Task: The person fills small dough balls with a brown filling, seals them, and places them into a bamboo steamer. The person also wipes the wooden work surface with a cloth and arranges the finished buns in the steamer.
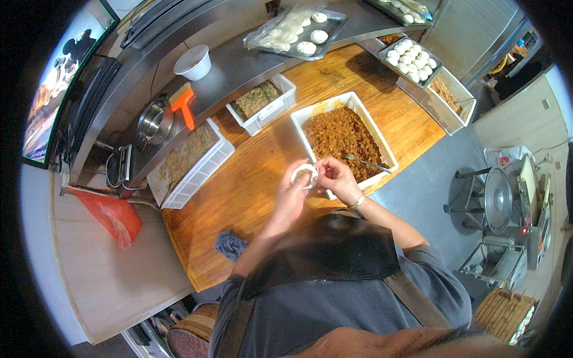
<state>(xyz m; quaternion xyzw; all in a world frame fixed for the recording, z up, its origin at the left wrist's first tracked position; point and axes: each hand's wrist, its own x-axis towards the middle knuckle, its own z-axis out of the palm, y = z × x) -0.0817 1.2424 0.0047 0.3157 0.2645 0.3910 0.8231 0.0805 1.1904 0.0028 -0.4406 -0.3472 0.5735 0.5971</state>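
My left hand (291, 190) holds a round of white dough (305, 176) with brown filling in its middle, the thumb lying over the filling. The fingers of my right hand (333, 176) pinch the right edge of the same dough. Just beyond both hands, a white plastic tub (299, 121) of chunky reddish-brown filling (335, 134) stands on the wooden table (250, 165). A metal fork (367, 164) lies in this filling, its handle reaching the tub's near right rim.
White tubs of other fillings (190, 154) (257, 99) stand along the steel shelf (233, 67). The shelf carries a tray of dough balls (318, 36), a white bowl (193, 62) and an orange-handled brush (183, 106). A tray of buns (411, 60) rests at the back right. A dark cloth (231, 245) lies near left.
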